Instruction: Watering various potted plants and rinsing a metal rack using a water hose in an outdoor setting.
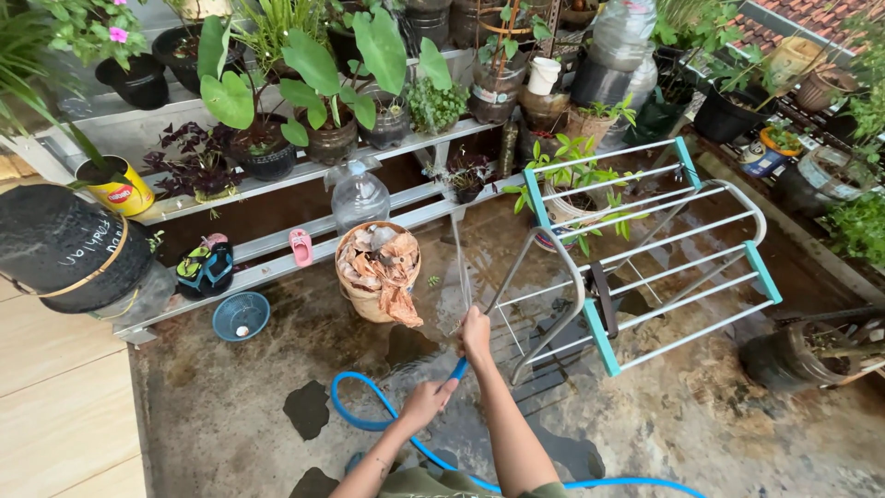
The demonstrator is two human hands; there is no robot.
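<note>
My right hand (pixel 476 334) grips the end of a blue garden hose (pixel 378 424), and a thin jet of water (pixel 458 258) shoots from it towards the plant shelves. Just behind it, my left hand (pixel 427 402) holds the same hose lower down. The hose loops on the wet concrete floor (pixel 277 369) and runs off to the lower right. The jet passes right of a tan pot (pixel 378 270) filled with dry brown leaves.
A metal drying rack with teal ends (pixel 645 258) lies tilted to the right. Tiered metal shelves (pixel 304 175) carry several potted plants. A clear water jug (pixel 359 195), a small blue basket (pixel 241 315), sandals (pixel 205 266) and a large black pot (pixel 64 249) stand at the left.
</note>
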